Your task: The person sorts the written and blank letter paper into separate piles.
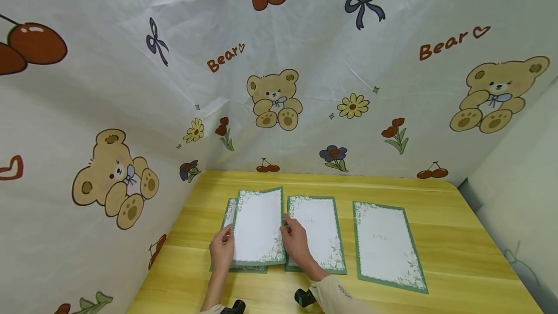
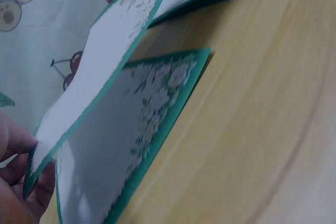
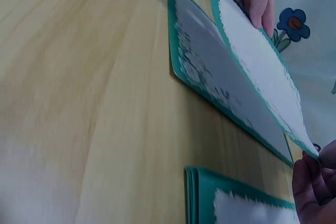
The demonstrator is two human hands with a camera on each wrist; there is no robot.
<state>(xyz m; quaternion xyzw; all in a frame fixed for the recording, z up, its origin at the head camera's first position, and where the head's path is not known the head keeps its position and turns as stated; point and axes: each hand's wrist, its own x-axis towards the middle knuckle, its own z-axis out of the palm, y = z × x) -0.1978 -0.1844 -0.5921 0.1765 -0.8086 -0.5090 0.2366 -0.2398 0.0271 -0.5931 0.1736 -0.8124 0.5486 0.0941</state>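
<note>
1. On my head feed now: the right sleeve (image 1: pixel 337 296), pale beige, carrying a small grey marking (image 1: pixel 345 292) I can't read.
2. Beside that cuff, a rounded black device (image 1: pixel 305 297) with a green patch (image 1: pixel 301 300)!
3. Over left, another beige sleeve (image 1: pixel 212 309), another black device (image 1: pixel 236 306).

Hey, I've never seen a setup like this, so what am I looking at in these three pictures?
No robot here: these are a person's bare left hand and right hand. The wide picture comes from a camera worn on the head, looking forward and down; the two close ones come from cameras on the wrists, one each. On the yellow table lie a green-bordered left sheet, a similar middle stack and a right sheet. Both hands together hold another sheet by its edges, above the left one.
</note>
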